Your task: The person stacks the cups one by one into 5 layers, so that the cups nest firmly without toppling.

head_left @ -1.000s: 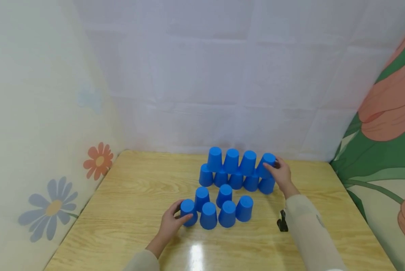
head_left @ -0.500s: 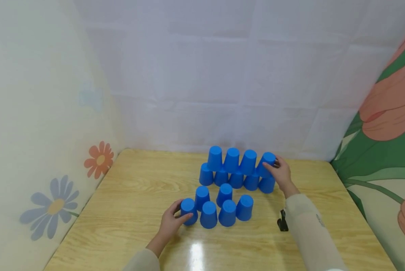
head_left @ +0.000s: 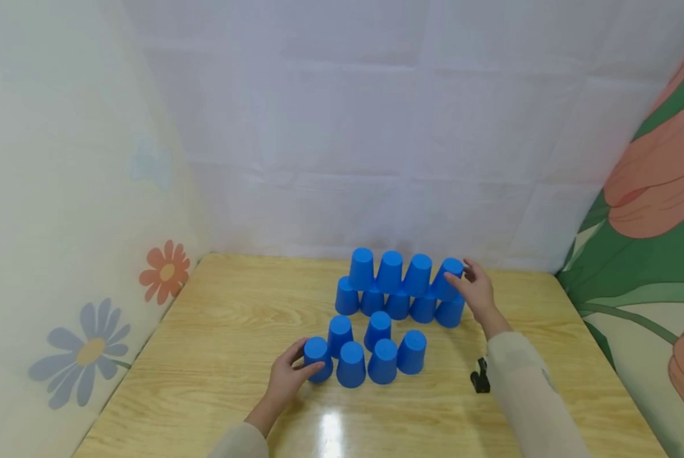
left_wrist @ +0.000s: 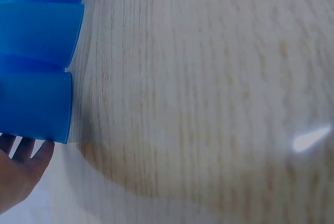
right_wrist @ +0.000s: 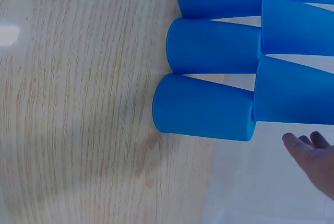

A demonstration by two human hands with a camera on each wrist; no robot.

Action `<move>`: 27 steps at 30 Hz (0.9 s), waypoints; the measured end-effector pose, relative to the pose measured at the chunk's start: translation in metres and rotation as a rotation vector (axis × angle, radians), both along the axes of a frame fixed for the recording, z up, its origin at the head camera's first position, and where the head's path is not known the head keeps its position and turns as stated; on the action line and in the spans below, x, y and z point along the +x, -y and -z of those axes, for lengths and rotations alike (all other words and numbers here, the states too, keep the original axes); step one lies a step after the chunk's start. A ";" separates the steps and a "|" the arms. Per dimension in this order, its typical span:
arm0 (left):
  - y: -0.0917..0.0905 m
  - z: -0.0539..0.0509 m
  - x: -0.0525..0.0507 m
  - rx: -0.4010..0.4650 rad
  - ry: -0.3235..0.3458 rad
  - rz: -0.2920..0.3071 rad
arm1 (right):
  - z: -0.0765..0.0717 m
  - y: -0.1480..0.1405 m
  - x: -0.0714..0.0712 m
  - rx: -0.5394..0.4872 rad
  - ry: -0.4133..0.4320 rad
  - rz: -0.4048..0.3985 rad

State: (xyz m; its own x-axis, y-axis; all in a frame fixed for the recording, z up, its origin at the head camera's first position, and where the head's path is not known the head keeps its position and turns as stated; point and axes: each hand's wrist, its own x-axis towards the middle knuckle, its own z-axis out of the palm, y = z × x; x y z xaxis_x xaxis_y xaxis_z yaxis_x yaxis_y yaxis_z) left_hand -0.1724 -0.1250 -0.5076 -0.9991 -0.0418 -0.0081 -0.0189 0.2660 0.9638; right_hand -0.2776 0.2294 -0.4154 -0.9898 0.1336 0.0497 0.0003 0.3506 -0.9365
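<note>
Upside-down blue cups stand in two groups in the head view. The back group has an upper row resting on a lower row. My left hand (head_left: 287, 376) holds the leftmost front cup (head_left: 317, 360), thumb at its front; fingers (left_wrist: 42, 157) meet its side in the left wrist view. My right hand (head_left: 476, 294) is beside the right end cup of the upper row (head_left: 448, 280). In the right wrist view a gap shows between the right fingers (right_wrist: 298, 145) and that upper cup (right_wrist: 295, 91); nothing is in this hand.
Several other loose cups (head_left: 351, 364) stand close together near the front. A small black object (head_left: 480, 376) lies beside the right sleeve. The wooden table (head_left: 250, 299) meets a white sheet (head_left: 342, 127) at the back.
My right hand has loosened from the upper right cup and drawn slightly to the right. The left hand and the cups look unmoved.
</note>
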 end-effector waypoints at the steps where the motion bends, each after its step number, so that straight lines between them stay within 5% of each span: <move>1: 0.000 0.000 0.000 0.001 -0.002 -0.002 | 0.000 0.000 0.001 -0.009 -0.005 0.000; 19: 0.011 -0.018 -0.010 -0.002 -0.046 -0.039 | 0.014 0.013 0.035 -0.125 -0.136 0.082; 27: 0.017 -0.028 -0.022 -0.018 -0.087 -0.048 | 0.020 0.025 0.055 -0.161 -0.096 0.043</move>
State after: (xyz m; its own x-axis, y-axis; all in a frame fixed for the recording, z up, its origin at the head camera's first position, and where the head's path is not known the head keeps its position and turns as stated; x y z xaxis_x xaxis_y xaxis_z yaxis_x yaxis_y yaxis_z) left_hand -0.1947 -0.1417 -0.4795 -0.9928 -0.0886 0.0801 0.0519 0.2844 0.9573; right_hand -0.2227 0.2043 -0.4351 -0.9747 0.1897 0.1182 -0.0799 0.1982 -0.9769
